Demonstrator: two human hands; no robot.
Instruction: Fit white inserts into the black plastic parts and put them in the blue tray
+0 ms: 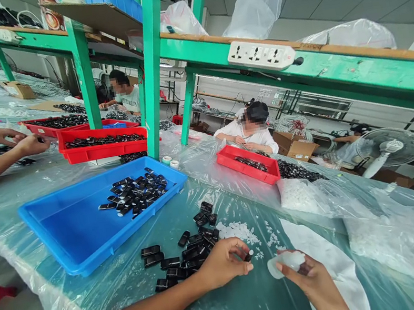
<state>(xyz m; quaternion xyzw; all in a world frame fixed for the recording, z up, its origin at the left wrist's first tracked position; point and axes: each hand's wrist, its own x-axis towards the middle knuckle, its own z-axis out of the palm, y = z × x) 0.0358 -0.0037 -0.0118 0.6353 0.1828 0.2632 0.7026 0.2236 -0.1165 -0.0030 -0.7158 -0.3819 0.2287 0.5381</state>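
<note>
My left hand point(223, 265) pinches a small black piece point(248, 257) with a white spot at its end; the fingers hide most of it. Beside it, my right hand point(320, 278) grips a translucent white plastic bottle point(284, 263), tilted with its wide end toward the left hand. A pile of glossy black rectangular pieces point(194, 251) lies on the table left of my left hand. Just beyond my hands, small white bits point(240, 231) are scattered. At the left stands a blue tray point(71, 229) with similar black pieces point(137, 193) heaped at its right end.
A white sheet point(336, 265) lies under my right forearm. Green posts point(154, 68) and a shelf with a power strip point(261, 54) rise ahead. Red trays point(108, 150) point(248, 163) hold black parts. A co-worker's hands point(31, 145) are at far left; a person point(253, 125) sits opposite.
</note>
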